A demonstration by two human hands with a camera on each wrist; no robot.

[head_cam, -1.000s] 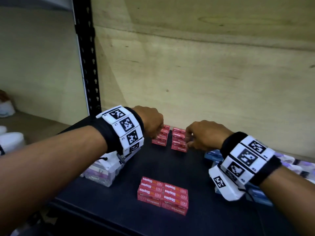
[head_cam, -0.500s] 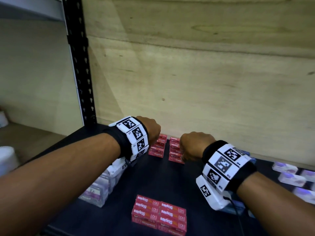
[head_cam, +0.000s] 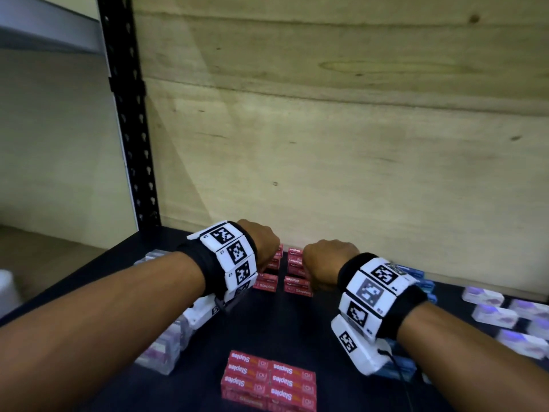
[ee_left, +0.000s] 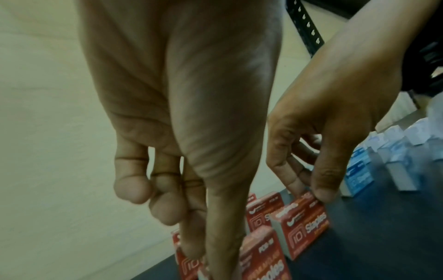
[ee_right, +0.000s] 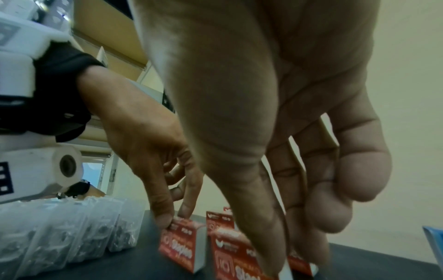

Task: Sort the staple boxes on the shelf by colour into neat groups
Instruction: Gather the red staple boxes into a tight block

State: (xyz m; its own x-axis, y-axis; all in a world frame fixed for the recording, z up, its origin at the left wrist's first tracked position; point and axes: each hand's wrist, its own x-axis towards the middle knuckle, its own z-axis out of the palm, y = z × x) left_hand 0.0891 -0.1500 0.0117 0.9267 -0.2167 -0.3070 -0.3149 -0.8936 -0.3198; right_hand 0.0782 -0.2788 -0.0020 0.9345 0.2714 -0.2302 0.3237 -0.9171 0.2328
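At the back of the dark shelf [head_cam: 267, 328], against the pale plywood wall [head_cam: 341, 162], we had two short rows of red staple boxes with a narrow gap between them. Our left hand [head_cam: 260, 243] pinched the left row [head_cam: 269, 282] between thumb and forefinger at a box's top edges; our right hand [head_cam: 325, 260] pinched the right row [head_cam: 297, 285] the same way. From the wrist views both grips were narrow, fingertips set on the cardboard, the other fingers loosely curled above. The boxes were small glossy card blocks, red with white "Staples" lettering and grey ends.

Compared with a second earlier, our hands sat lower in the head view and nearer to each other, wrists more raised over the rows, and the two rows lay closer together. The view had tipped up, showing more wall.

Near the shelf's front edge lay a flat block of red boxes [head_cam: 269, 379], packed in tight rows, well apart from the back rows. Clear plastic packs [head_cam: 162, 349] stood along the left under our forearm, blue boxes [head_cam: 416, 276] lay just right of our right wrist, partly hidden by the marker band [head_cam: 377, 292], and pale purple-tinted packs [head_cam: 493, 315] lay scattered farther right. A black perforated upright [head_cam: 130, 114] rose at the shelf's left corner.
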